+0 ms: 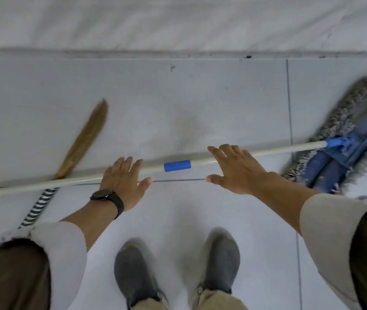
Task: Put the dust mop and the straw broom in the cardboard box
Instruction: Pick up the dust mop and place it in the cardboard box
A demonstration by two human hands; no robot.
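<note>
The dust mop lies flat on the tiled floor, its long white pole point(66, 180) with a blue sleeve running left to right and its blue, fringed head point(352, 139) at the right. The straw broom point(86, 135) lies at the left, its tan bristles pointing away and its striped handle passing under the pole. My left hand point(124, 180) and my right hand point(236, 168) hover just over the pole, either side of the blue sleeve, fingers spread, holding nothing. No cardboard box is in view.
My two grey shoes point(178, 269) stand on the tiles just behind the pole. A wall base point(178, 53) runs across the far side, with a pale wall above it.
</note>
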